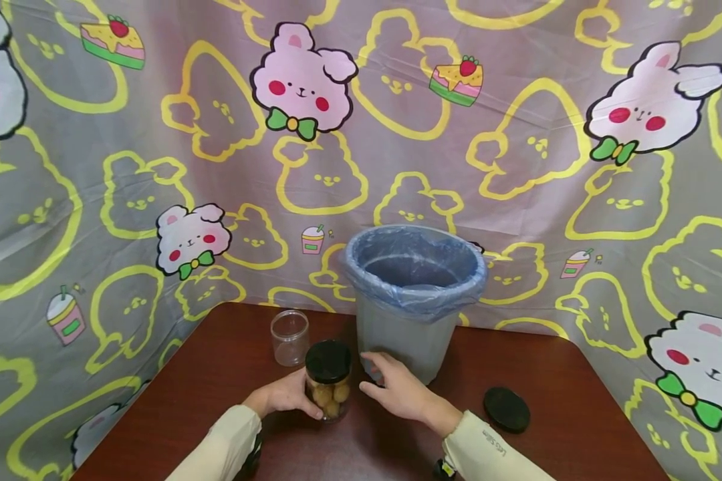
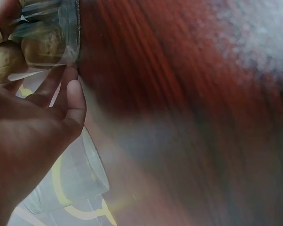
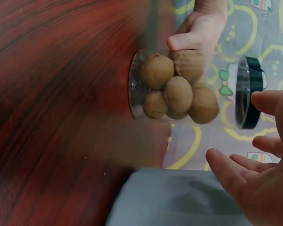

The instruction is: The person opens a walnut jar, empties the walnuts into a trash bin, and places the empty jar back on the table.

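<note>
My left hand holds a clear jar around its left side, low on the body. A black lid covers the jar's top, and it stands upright on the table. Inside are several round brown walnuts, seen through the wall in the right wrist view. To the right of the jar is my right hand, its fingers spread and holding nothing. In the right wrist view one fingertip overlaps the black lid's edge.
A grey bin lined with a blue plastic bag stands behind my right hand. Behind the held jar is a lidless clear jar. A loose black lid lies at right on the brown table. A patterned curtain hangs behind.
</note>
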### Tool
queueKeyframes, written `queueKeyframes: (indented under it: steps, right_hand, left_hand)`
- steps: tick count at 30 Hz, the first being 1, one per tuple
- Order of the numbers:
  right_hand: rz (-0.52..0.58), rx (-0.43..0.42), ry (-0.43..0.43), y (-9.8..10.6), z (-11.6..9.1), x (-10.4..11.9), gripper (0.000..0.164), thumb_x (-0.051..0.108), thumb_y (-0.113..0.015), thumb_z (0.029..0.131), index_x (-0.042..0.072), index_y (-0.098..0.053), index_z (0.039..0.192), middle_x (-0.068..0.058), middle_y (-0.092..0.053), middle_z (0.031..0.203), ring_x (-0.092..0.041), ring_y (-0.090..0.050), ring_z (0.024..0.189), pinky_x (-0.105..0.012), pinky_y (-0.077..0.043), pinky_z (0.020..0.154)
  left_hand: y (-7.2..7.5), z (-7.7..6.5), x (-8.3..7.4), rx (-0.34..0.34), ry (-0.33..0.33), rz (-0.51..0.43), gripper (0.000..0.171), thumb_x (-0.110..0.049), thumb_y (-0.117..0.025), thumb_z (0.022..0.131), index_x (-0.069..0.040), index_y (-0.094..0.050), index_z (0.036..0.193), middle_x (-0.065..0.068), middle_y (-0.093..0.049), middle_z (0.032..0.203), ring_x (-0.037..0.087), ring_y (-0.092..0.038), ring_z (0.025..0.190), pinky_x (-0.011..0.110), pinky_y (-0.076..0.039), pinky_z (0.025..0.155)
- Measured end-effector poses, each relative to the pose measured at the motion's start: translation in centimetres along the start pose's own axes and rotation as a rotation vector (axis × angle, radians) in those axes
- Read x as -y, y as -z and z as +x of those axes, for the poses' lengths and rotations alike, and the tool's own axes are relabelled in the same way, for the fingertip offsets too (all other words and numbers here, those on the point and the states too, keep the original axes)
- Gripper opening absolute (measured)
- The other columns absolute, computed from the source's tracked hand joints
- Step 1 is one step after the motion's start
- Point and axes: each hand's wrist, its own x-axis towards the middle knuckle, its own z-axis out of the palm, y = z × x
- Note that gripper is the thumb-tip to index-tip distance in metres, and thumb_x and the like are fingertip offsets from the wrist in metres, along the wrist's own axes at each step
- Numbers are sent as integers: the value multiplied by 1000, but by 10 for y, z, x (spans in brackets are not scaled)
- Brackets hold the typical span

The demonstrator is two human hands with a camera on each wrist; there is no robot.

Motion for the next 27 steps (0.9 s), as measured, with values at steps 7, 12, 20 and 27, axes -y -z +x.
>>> queueKeyframes:
  steps: [7, 12, 20, 27]
  right_hand:
    - [-13, 0, 7, -11, 11, 1, 52, 28, -60, 94, 6, -43, 138, -9, -49, 130, -28, -57, 108, -31, -50, 81]
    - [50, -26, 6, -10, 15, 1, 53, 26, -60, 94, 5, -41, 139, -11, -49, 132, -28, -59, 107, -37, -50, 83]
    - [70, 7, 83, -4, 13, 2, 53, 22, -58, 95, 10, -38, 143, -8, -47, 136, -21, -59, 106, -37, -50, 84]
    - [56, -12, 136, 0, 7, 3, 47, 17, -59, 94, 7, -45, 138, -8, -50, 131, -18, -60, 101, -36, -51, 82]
  left_hand:
    - [-1, -1, 3, -28, 24, 12, 80, -4, -84, 66, -3, -40, 132, 5, -60, 120, 16, -55, 109, 24, -35, 96]
    - [-2, 1, 0, -29, 15, 5, 79, -2, -84, 65, -3, -42, 131, 4, -62, 116, 17, -58, 106, 24, -37, 95]
    - [-2, 1, -14, -96, 94, 54, 94, -6, -87, 62, -10, -33, 139, 2, -54, 126, 18, -51, 113, 30, -30, 102]
    - [-6, -3, -26, -99, 180, 46, 98, -10, -85, 67, -10, -25, 145, 8, -54, 127, 23, -53, 112, 40, -35, 99]
